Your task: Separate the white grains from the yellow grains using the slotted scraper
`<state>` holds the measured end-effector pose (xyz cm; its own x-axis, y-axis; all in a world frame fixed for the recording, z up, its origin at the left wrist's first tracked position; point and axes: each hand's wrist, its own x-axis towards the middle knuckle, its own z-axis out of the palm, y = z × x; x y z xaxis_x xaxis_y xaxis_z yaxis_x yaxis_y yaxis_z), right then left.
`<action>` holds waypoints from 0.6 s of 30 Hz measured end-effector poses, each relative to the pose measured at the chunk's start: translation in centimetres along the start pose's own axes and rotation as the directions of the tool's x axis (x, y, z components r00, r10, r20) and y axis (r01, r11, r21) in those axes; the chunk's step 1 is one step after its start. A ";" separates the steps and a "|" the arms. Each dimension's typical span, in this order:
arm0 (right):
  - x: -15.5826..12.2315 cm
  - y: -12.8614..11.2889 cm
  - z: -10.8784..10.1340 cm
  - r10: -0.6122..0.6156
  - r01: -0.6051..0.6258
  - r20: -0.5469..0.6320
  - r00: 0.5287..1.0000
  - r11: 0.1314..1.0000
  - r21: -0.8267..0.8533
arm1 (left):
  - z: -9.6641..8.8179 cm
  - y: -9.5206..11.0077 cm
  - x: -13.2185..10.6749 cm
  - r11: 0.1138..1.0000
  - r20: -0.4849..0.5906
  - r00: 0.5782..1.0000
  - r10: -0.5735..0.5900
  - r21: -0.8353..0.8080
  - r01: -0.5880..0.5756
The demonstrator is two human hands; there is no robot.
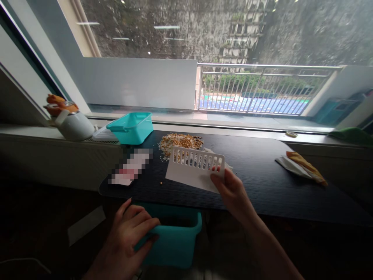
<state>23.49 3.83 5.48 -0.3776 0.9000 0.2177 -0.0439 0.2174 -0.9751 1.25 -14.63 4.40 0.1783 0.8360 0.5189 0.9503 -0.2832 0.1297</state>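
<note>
My right hand (231, 192) grips a white slotted plastic scraper (194, 168) by its right edge, holding it tilted just above the dark table (262, 182). Behind the scraper lies a heap of mixed grains and seeds (180, 142). A stray seed sits on the table near the scraper's left corner. My left hand (128, 233) holds the rim of a teal plastic bin (175, 241) below the table's front edge, with fingers wrapped over its left side.
A second teal bin (131, 126) stands at the back left of the table. A blurred-out card (130, 167) lies left of the scraper. On the sill sits a white pot with orange items (71, 122). A folded wrapper (303, 166) lies at right.
</note>
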 end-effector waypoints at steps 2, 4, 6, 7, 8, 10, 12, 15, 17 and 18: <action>1.3 0.4 1.6 -0.018 0.018 0.026 1.000 1.000 -0.011 | -0.6 -0.6 -0.5 1.000 -0.014 1.000 0.012 0.025 -0.012; 1.8 0.6 2.6 -0.022 0.023 0.094 0.995 1.000 -0.010 | -1.3 -1.3 -1.2 0.999 -0.008 1.000 0.010 0.045 -0.010; 1.7 0.4 2.8 -0.020 0.023 0.184 0.983 1.000 -0.014 | -1.9 -1.9 -1.8 0.998 -0.012 1.000 0.000 0.061 0.001; 1.6 0.3 2.6 -0.016 0.020 0.217 0.976 1.000 -0.018 | -2.1 -2.1 -2.1 0.998 -0.011 1.000 -0.006 0.067 0.007; 1.5 0.2 2.3 -0.009 0.014 0.233 0.972 1.000 -0.017 | -2.2 -2.3 -2.3 0.997 -0.008 1.000 -0.014 0.073 0.014; 1.5 0.0 1.4 0.009 -0.009 0.190 0.982 1.000 0.003 | -2.3 -2.4 -2.5 0.996 -0.002 0.999 -0.032 0.078 0.032; 2.0 0.1 0.6 0.017 -0.019 0.073 0.997 1.000 0.021 | -2.0 -2.2 -2.4 0.996 -0.012 0.998 -0.058 0.073 0.059; 3.4 0.6 0.2 -0.004 0.002 -0.083 0.997 1.000 -0.023 | -1.1 -1.7 -1.8 0.997 -0.032 0.998 -0.062 0.050 0.064; 4.4 1.1 0.4 -0.015 0.009 -0.101 0.995 0.998 -0.060 | -0.5 -1.3 -1.3 0.998 -0.020 0.998 -0.052 0.027 0.052; 4.8 1.3 0.6 -0.013 0.006 -0.091 0.996 0.997 -0.071 | -0.2 -1.1 -1.1 0.998 -0.008 0.999 -0.053 0.015 0.053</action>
<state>21.10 8.21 5.19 -0.2909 0.9279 0.2332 0.0195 0.2494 -0.9682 -0.05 -15.36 3.86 0.1262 0.8462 0.5177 0.9621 -0.2316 0.1441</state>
